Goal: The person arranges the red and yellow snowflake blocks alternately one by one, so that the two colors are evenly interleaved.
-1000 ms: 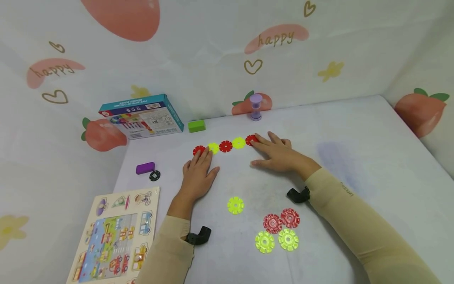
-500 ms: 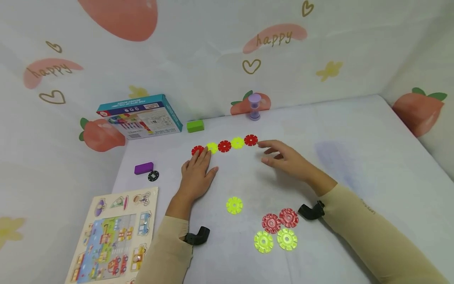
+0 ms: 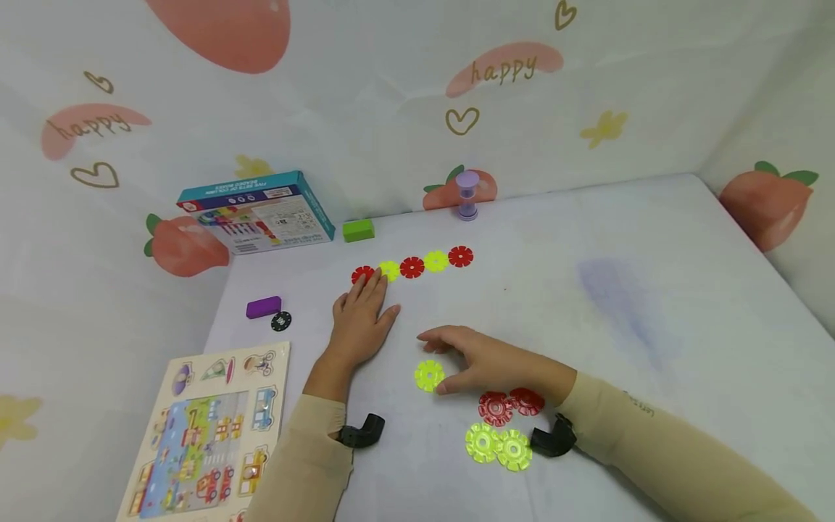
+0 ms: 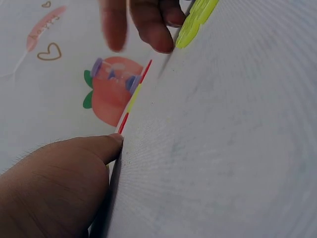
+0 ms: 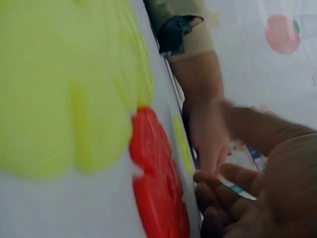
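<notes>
We see the right hand [image 3: 485,359] arched above the lone yellow disc [image 3: 425,378], which lies flat on the counter [image 3: 554,290], between the row of discs [image 3: 412,272] and the person. Its grip is wide and holds nothing: the fingers curve past the disc's far side, while the thumb tip overlaps its near right edge; we cannot tell whether that thumb touches. Such a spread probably serves to bring finger and thumb to opposite sides of the rim.

The left hand [image 3: 359,330] lies flat, its grip slack and closed round nothing, with fingertips over the red disc [image 3: 357,273] at the row's left end and the yellow one [image 3: 393,269] beside it. We judge that it steadies the row so that the alternating colours keep their line. Two red discs [image 3: 493,415] and two yellow discs [image 3: 480,449] sit apart, under and beside the right forearm, perhaps as a supply within reach.

Being round, the lone disc points no particular way and has no long axis; the row's runs left to right, its right end slightly farther from the person.
</notes>
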The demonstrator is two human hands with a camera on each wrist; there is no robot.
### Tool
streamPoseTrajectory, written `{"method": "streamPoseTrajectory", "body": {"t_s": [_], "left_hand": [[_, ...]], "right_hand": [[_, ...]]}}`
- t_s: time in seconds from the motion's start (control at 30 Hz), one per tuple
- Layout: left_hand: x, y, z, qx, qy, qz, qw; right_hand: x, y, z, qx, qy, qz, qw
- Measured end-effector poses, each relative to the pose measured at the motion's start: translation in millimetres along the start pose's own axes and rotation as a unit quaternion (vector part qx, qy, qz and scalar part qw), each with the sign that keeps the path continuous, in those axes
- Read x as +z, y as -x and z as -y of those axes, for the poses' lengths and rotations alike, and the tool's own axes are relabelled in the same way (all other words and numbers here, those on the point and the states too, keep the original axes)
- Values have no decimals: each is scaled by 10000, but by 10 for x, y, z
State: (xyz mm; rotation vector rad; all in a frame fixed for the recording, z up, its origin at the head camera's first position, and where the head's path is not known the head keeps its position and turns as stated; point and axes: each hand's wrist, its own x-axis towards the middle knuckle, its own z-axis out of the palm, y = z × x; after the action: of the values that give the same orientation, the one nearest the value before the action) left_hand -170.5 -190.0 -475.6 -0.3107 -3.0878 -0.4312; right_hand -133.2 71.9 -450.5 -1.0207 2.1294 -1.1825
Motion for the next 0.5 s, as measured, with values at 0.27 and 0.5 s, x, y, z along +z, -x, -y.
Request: {"method": "streamPoseTrajectory", "body": {"t_s": [0.27,0.5], "left_hand": [[-1,-15,-4,12,-19,4,10000],[-13,4,-7,-57,20,57,10000]], "right_hand": [[124,7,27,-241,1611,-163,9865],[-50,16,1,35,101,-333,9994]]}}
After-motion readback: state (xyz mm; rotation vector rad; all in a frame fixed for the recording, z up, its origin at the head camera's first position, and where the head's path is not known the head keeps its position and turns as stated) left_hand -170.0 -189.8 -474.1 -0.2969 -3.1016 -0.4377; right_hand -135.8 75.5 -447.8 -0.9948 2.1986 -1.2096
